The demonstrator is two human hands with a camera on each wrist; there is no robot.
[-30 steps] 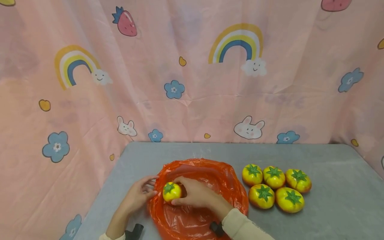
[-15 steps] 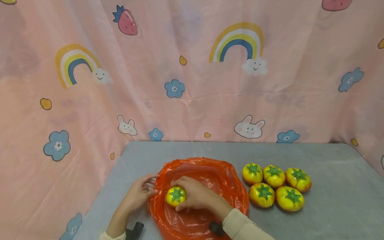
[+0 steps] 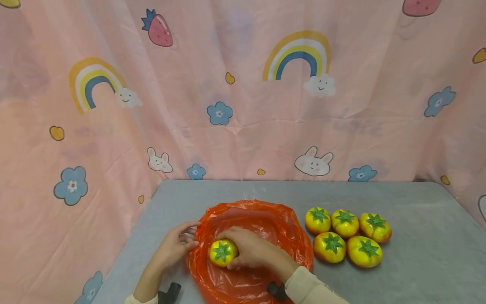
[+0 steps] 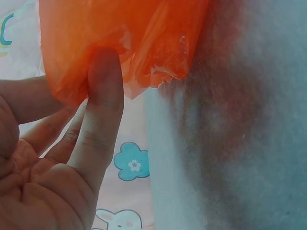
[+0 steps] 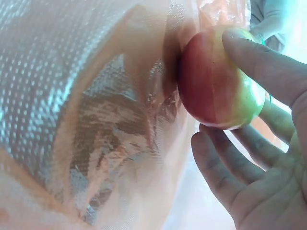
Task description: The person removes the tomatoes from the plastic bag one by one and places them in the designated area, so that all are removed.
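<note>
An orange-red plastic bag (image 3: 265, 276) lies spread wide in a round shape on the table. Its left edge is pinched by my left hand (image 3: 172, 249), and the left wrist view shows the bag's film (image 4: 129, 28) at the fingertips. My right hand (image 3: 248, 249) grips a glossy yellow toy persimmon (image 3: 222, 253) with a green star-shaped calyx, over the left part of the bag's opening. In the right wrist view the persimmon's reddish underside (image 5: 206, 81) faces the bag, thumb on one side and fingers on the other.
To the right of the bag, several more toy persimmons (image 3: 330, 247) sit in two rows on the grey table (image 3: 425, 253). A pink curtain (image 3: 250, 93) with printed rainbows and flowers hangs behind. Dark wrist-worn devices (image 3: 171, 293) show near the front edge.
My right hand has moved the persimmon slightly right and toward me, and its green calyx now faces the head camera more. My left hand has stayed at the bag's edge.
</note>
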